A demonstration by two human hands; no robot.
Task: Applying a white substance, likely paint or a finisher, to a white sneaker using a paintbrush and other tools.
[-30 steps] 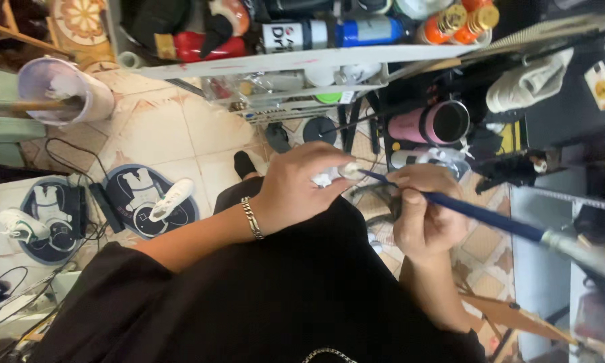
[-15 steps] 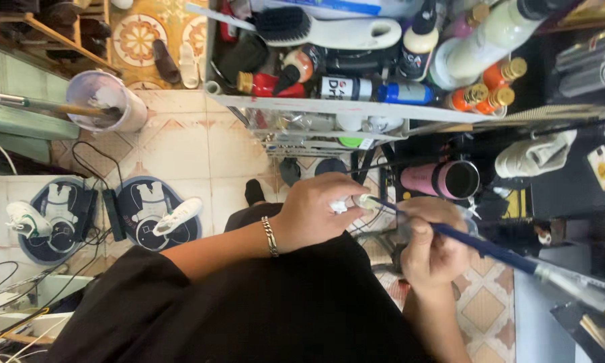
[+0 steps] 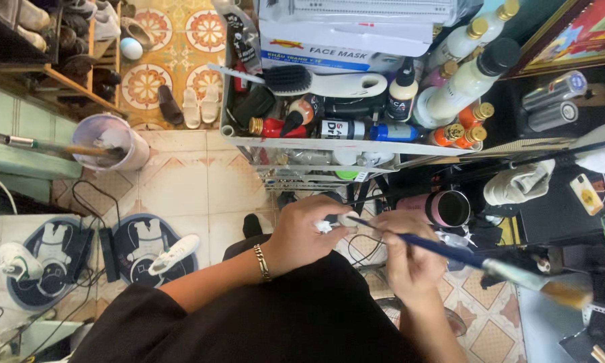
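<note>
My left hand (image 3: 302, 232), with a chain bracelet on the wrist, is closed around a small white object (image 3: 337, 220) in front of my black shirt. My right hand (image 3: 410, 259) sits just right of it, gripping a long blue-handled paintbrush (image 3: 450, 250). The handle's thin end touches the white object. The brush's metal collar and tan bristles (image 3: 563, 290) point away to the lower right.
A wire rack (image 3: 316, 144) just beyond the hands holds several bottles, a black hairbrush (image 3: 295, 79) and a white box (image 3: 342, 40). A pink mug (image 3: 443, 208) lies to the right. On the tiled floor at left are a bucket (image 3: 111, 141) and white shoes (image 3: 175, 252) on round mats.
The view has tilted, so the rack and floor tiles slid lower in frame and more of the upper shelf shows. Both hands stay together on the white object and brush.
</note>
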